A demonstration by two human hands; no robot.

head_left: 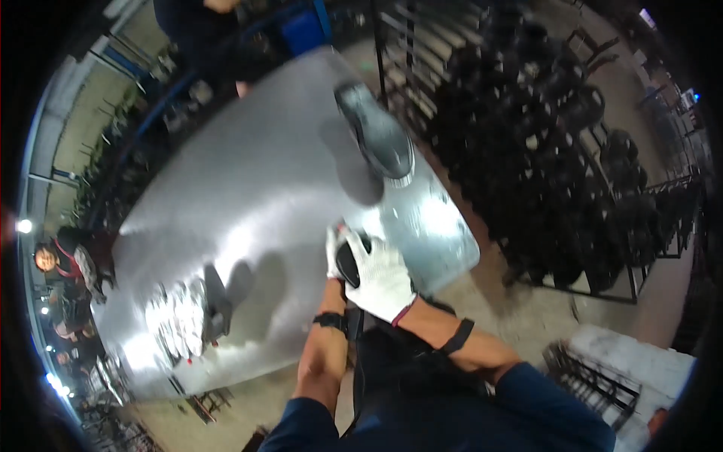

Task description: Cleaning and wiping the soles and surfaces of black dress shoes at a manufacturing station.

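Both my hands wear white knit gloves and meet at the near edge of a metal table. Between them is a black rounded piece, mostly covered by the gloves, so its kind cannot be made out. My left hand closes on its left side. Across its top and right side lie the bent fingers of my right hand. Farther off on the tabletop rests a long dark shoe-shaped thing with a pale ribbed edge at its near end.
A bundle of whitish, shiny pieces sits at the table's left, beside a dark piece. To the right, racks hold many black rounded things. One person stands beyond the far edge, another at far left.
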